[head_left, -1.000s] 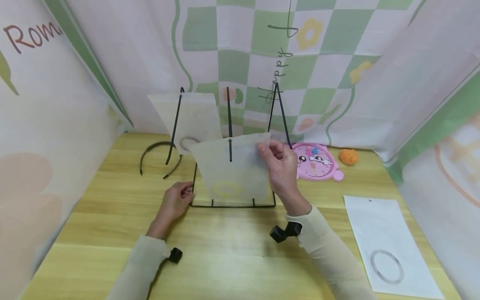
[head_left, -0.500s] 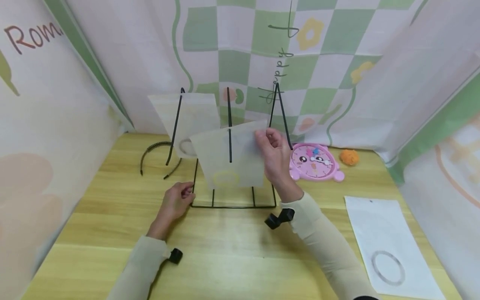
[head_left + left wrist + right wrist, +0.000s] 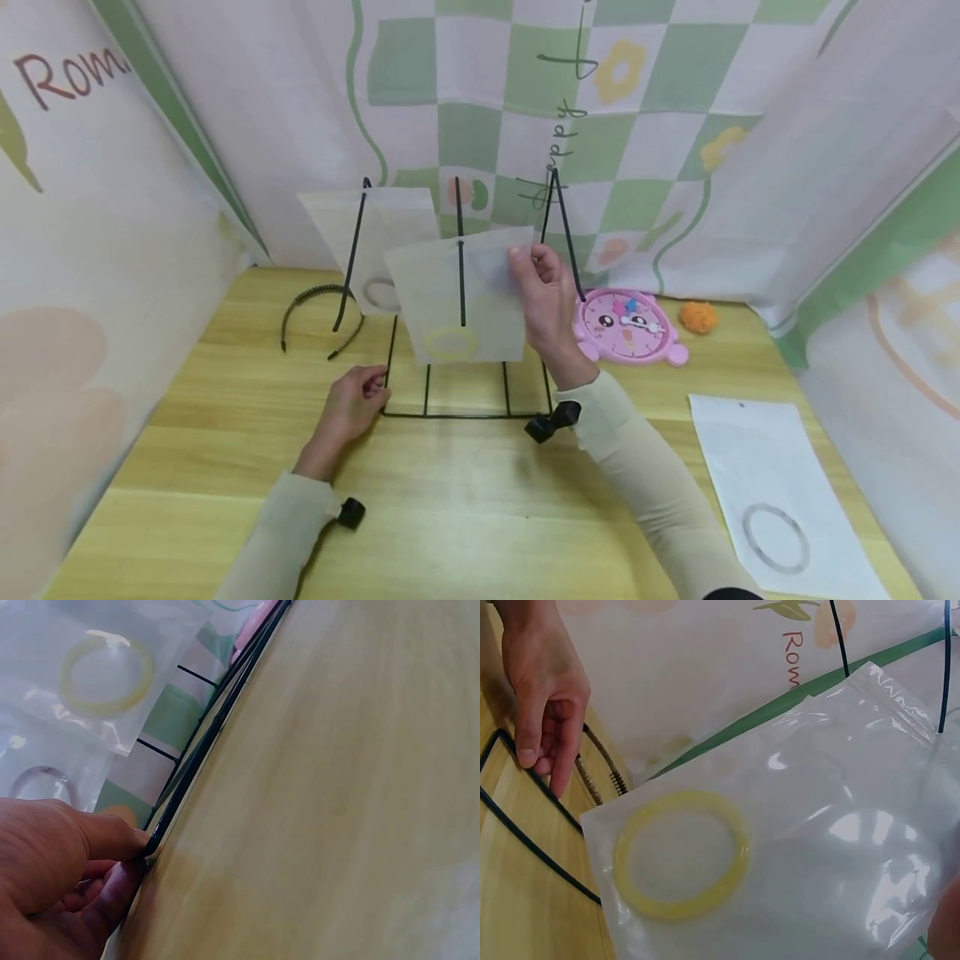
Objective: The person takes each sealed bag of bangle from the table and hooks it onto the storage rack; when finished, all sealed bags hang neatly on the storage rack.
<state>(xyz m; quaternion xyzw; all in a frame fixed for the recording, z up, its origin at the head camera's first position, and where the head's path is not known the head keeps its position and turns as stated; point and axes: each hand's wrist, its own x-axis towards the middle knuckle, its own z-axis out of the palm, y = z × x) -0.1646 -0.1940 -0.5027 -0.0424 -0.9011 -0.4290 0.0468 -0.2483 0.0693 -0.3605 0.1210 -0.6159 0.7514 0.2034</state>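
A clear zip bag (image 3: 491, 275) with a yellow bangle (image 3: 739, 851) inside hangs at the middle prong of a black wire display rack (image 3: 465, 416). The prong passes by the hole near the bag's top edge. My right hand (image 3: 551, 310) pinches that bag at its upper right edge. Low on the left side, my left hand (image 3: 352, 402) grips the rack's base wire between thumb and fingers. On the left prong hangs another clear bag (image 3: 397, 221), holding a greyish bangle (image 3: 367, 293); the front bag overlaps its right part.
A third bag (image 3: 750, 450) with a greyish bangle lies flat at the table's right. Behind the rack's right side lies a pink toy clock (image 3: 626, 329), beside a small orange object (image 3: 698, 317). A dark headband (image 3: 315, 290) lies left of the rack. Curtains enclose the table.
My right hand has moved upward and slightly left, raising the bag with the yellow bangle along the middle prong. My left hand has stayed on the rack's base.
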